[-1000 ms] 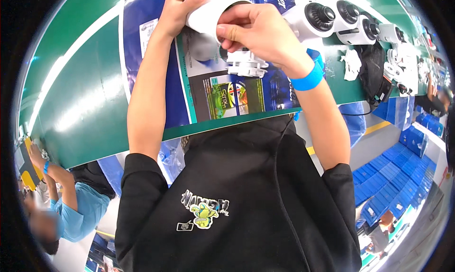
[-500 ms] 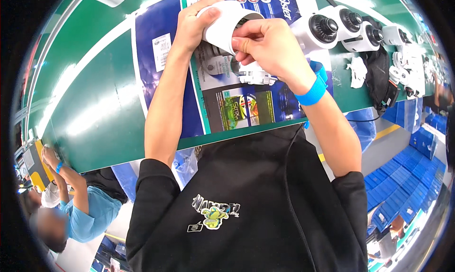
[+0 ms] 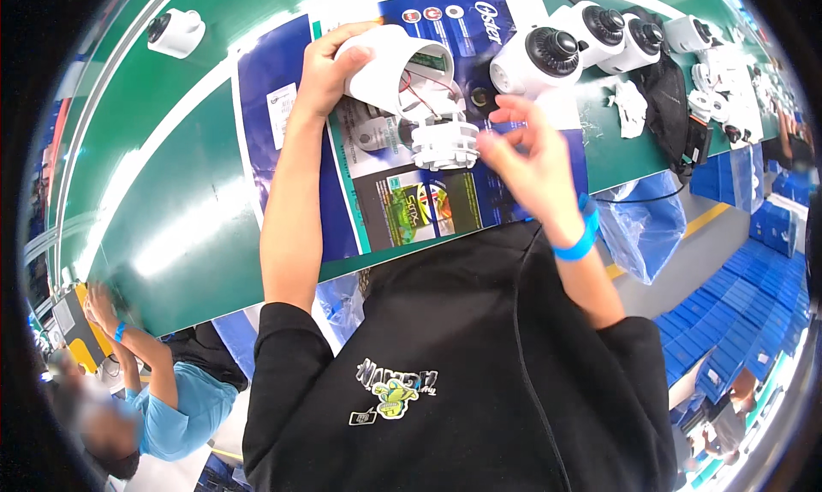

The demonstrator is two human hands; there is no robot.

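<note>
Holding housing (image 3: 377,74): left hand (image 3: 325,74), still.
Right hand (image 3: 535,160): drawn off its rim, fingers parted loosely.
Wires (image 3: 409,86): half hidden from here.

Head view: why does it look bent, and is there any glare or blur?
In the head view, the green table curves toward the dark, round rim, as through a fisheye lens; also in the head view, bright glare streaks its left part; in that same view, the white housing in the left hand looks fairly clear, while details near the rim look softer.
</note>
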